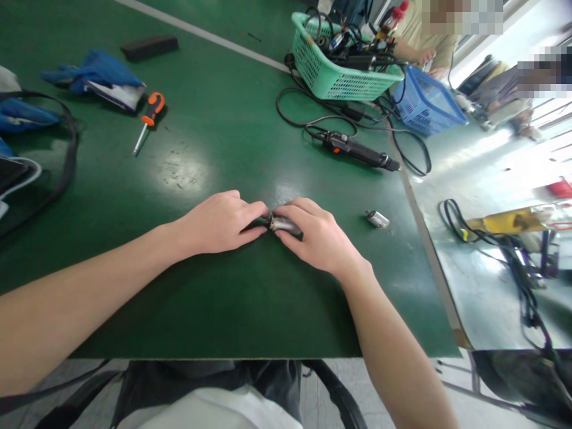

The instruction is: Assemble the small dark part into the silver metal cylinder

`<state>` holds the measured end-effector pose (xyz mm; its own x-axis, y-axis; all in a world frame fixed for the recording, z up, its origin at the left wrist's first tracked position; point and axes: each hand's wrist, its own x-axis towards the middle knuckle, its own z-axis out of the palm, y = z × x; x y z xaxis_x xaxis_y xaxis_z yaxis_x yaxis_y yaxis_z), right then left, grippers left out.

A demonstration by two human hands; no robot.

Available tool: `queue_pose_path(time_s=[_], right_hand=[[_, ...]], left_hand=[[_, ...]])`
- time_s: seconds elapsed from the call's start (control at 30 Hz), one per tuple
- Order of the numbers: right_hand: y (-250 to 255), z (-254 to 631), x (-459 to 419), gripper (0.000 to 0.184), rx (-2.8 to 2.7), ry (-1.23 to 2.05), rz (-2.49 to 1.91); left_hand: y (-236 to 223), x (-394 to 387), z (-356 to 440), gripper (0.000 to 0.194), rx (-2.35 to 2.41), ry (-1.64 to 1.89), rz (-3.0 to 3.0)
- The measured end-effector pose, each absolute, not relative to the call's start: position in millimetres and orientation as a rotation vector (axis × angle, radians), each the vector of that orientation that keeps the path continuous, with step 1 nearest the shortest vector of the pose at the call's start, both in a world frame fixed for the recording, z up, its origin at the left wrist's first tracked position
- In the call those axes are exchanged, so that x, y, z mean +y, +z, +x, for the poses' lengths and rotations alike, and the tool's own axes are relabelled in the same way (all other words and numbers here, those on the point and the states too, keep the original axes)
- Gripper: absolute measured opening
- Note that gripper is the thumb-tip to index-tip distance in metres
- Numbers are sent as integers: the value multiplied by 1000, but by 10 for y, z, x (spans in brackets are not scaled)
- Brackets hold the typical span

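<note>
My left hand (227, 221) is closed, thumb and fingers pinching a dark, slim piece (257, 223) low over the green table. My right hand (315, 229) curls around a silver metal cylinder (283, 224) that meets the dark piece end to end between my hands. Whether the two are joined I cannot tell, as my fingers cover much of both. To the right of my right hand lies a small silver cylindrical part (378, 219) with a dark tip, touched by neither hand.
An orange-and-black screwdriver (150, 119) lies at the left near blue pouches (96, 77) and a dark block (149, 47). A black electric screwdriver (357, 149) trails its cable before a green basket (348, 83) of cables. Behind are a blue basket (426, 104) and another person (415, 50).
</note>
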<state>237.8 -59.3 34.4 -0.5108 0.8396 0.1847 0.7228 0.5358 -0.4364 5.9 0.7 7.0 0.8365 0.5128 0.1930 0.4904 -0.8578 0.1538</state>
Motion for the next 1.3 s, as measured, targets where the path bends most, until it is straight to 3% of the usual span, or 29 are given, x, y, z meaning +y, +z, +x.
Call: queue_pose_path(time_s=[1.3], right_hand=[[262, 2314, -602, 26, -2401, 426, -1357]], left_hand=[[54, 6, 80, 28, 808, 387, 2958]])
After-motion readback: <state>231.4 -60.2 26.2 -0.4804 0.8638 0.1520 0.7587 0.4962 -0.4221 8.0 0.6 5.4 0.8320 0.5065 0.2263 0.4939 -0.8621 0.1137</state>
